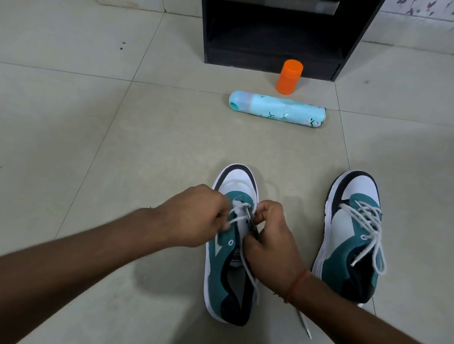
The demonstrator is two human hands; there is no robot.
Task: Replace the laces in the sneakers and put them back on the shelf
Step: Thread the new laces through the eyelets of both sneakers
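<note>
Both hands work over the left sneaker (231, 252): left hand (195, 218) and right hand (269, 239) each pinch white lace (237, 220). Uneven pulling could yank the lace from its eyelet.

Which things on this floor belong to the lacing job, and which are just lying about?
Job: left sneaker with its white lace, pinched by left hand and right hand; right sneaker, loosely laced; black shelf.
Lying about: blue spray can on its side; orange cap, upright.
</note>
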